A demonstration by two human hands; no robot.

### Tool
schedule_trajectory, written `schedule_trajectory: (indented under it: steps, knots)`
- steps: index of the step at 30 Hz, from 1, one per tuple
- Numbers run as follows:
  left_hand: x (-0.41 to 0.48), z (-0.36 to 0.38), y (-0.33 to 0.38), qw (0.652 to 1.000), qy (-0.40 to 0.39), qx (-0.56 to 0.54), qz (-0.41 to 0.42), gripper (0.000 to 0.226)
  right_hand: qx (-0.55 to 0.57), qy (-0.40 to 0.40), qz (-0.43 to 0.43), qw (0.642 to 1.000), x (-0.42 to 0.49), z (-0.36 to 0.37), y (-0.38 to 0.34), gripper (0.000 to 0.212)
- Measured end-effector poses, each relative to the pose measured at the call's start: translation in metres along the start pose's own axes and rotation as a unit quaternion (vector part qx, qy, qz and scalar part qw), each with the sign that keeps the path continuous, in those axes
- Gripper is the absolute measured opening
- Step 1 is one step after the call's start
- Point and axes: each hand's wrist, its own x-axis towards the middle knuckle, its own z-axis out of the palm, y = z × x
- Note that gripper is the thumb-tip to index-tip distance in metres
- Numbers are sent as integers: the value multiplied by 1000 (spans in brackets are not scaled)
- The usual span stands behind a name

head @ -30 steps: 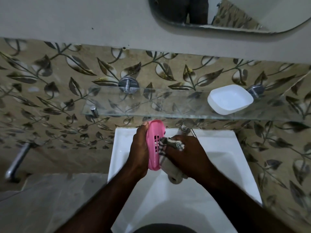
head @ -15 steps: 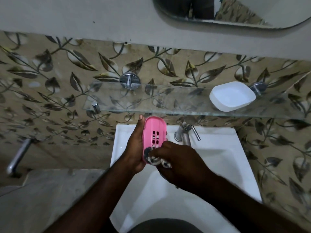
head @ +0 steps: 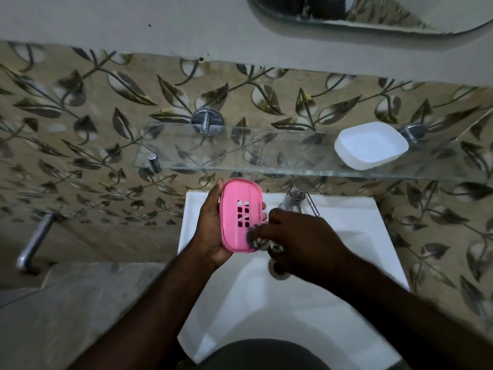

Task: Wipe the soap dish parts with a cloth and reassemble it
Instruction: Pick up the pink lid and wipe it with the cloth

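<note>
Pink and slotted, the tray [head: 240, 214] is held nearly upright over the sink [head: 346, 236]. The left hand [head: 210, 231] has its grip around it, with the thumb along the left edge and fingertips showing past the right edge. The right hand [head: 298, 236] keeps its grip clenched on a bunched, checked cloth [head: 262, 243], which presses against the tray's lower right corner. The white base [head: 370, 145] sits well apart, open side up, at the right end of the glass shelf [head: 240, 156]. A tap [head: 293, 201] stands just behind the right hand.
</note>
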Motion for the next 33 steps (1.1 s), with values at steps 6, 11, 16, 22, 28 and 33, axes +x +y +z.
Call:
schedule_trajectory:
  steps: [6,11,16,22,28,33]
  knots:
    - [4,5,1,999,8,13,39,76,50,9,4,999,-1,5,-19,37]
    - [-4,7,-9,999,9,23,25,75,107,55,59,991,13,4,-23,32]
    - [-6,16,-13,999,2,24,48,62,124,130,92,979,30,-9,-24,32]
    - [-7,11,-5,994,59,75,53,83,172,-26,72,982,1,5,-28,23]
    - [-8,27,-17,996,-8,50,70,60,177,186,99,961,31,-14,-20,30]
    - [-13,16,-2,994,35,54,85,85,203,71,41,976,0,3,-34,27]
